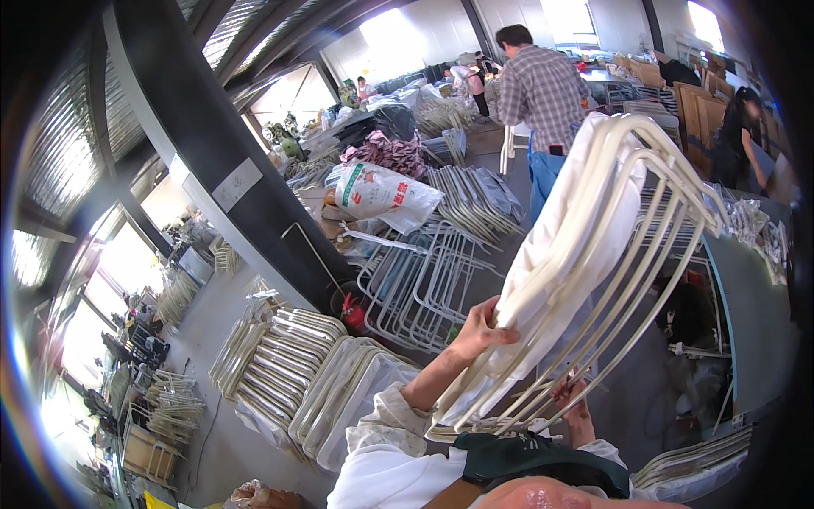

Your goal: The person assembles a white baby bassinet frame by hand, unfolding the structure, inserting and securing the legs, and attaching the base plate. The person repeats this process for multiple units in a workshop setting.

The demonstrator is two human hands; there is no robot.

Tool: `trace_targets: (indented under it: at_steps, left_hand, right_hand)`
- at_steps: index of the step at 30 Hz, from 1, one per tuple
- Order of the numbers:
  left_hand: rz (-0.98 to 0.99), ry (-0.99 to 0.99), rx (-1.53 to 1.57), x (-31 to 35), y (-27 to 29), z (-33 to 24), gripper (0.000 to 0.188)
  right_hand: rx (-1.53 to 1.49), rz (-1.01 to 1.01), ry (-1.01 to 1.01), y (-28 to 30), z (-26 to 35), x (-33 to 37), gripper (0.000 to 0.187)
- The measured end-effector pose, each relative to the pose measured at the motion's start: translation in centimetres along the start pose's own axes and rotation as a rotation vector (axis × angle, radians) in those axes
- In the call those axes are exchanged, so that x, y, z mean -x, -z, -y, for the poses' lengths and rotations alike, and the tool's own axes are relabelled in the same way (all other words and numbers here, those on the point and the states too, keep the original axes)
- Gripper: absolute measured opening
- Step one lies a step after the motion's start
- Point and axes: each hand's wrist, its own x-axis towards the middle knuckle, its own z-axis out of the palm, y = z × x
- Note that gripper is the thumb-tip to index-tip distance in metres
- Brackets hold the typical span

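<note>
Clasping tilted cream frames [555,284] in wrapped left hand [483,331]; at lower tubes [532,397] with half-curled right hand [573,399], cannot tell whether gripping.

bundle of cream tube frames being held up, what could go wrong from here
The tall bundle of cream tube frames tilts well above the left grip, so it could tip. It fans apart on the right, so some frames might slide loose. A person in a checked shirt stands ahead, so a swing might bump them, if close enough.
</note>
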Motion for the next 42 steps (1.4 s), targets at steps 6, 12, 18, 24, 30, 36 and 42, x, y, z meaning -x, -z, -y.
trace_targets:
  at_steps: [6,12,18,24,30,36,42]
  left_hand:
    - [0.051,0.049,-0.011,1.0,-0.9,-1.0,0.066]
    - [0.151,-0.065,0.019,2.7,-2.2,-1.7,0.073]
    - [0.113,-0.185,0.092,1.3,-7.3,-2.3,0.070]
    - [0.041,-0.137,0.205,-1.6,-15.2,-3.9,0.064]
    - [-0.035,-0.078,0.290,-2.6,-17.2,-0.6,0.045]
    - [-0.097,-0.012,0.130,-3.1,-18.5,2.6,0.037]
    - [-0.291,0.026,0.100,-1.2,-17.3,2.8,0.036]
  right_hand:
    - [-0.020,-0.013,0.112,1.1,0.4,1.2,0.053]
    - [-0.001,0.072,0.301,2.8,3.8,2.7,0.044]
    - [-0.002,-0.028,0.303,3.6,12.1,4.0,0.035]
    - [0.075,0.296,0.567,4.1,19.7,7.6,0.037]
    - [0.049,0.320,0.370,8.0,20.0,10.1,0.039]
    - [-0.003,0.095,0.153,13.0,19.6,11.4,0.037]
    - [0.002,0.261,0.034,11.9,19.2,8.7,0.031]
